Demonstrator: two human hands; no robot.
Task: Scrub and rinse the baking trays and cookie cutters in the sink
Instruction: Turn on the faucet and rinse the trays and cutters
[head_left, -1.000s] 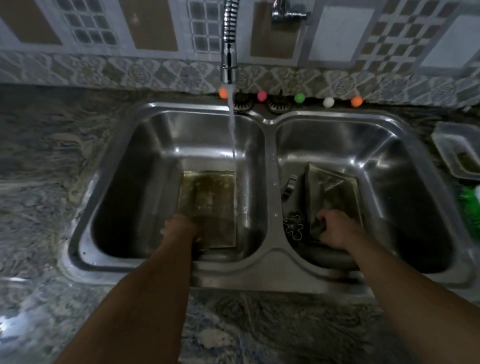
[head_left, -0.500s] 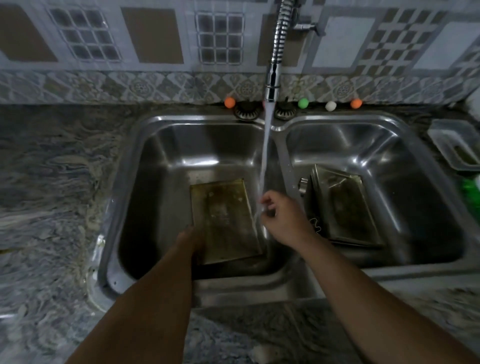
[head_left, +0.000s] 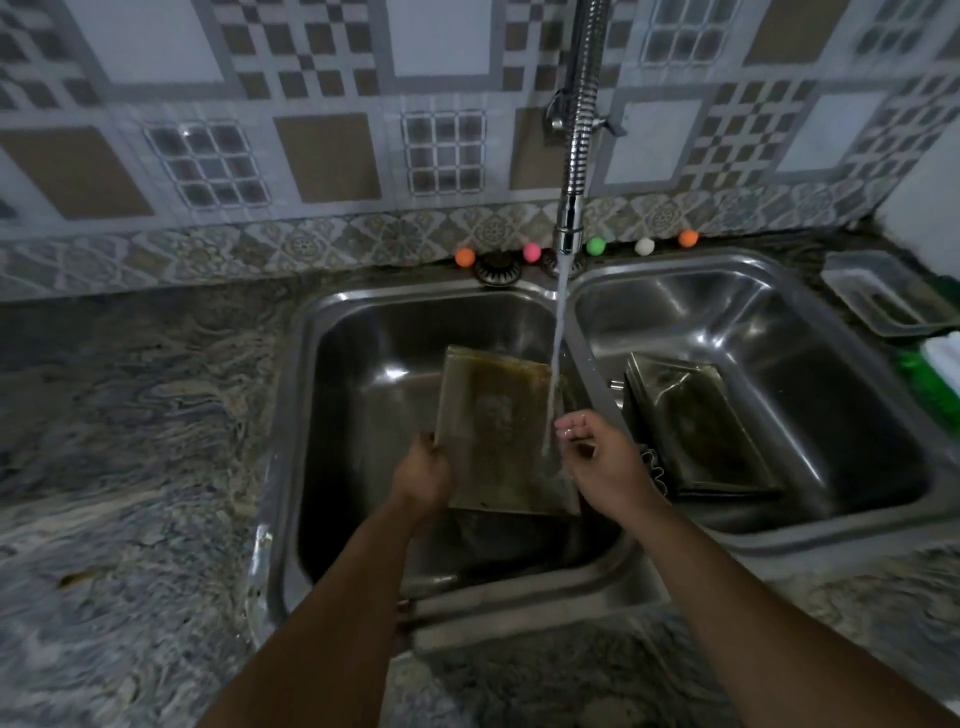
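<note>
Rinsing in the left basin: left hand (head_left: 422, 474) is gripping the near-left edge of a stained baking tray (head_left: 498, 431), tilting it up so water (head_left: 555, 364) is running off. Right hand (head_left: 597, 457), loosely curled and holding nothing, is catching the stream. Second tray (head_left: 691, 421) is leaning in the right basin of the sink (head_left: 571, 306), awaiting its turn.

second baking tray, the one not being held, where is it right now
In the head view the second baking tray sits tilted in the right basin of the double sink, right of the divider and the right hand.
</note>
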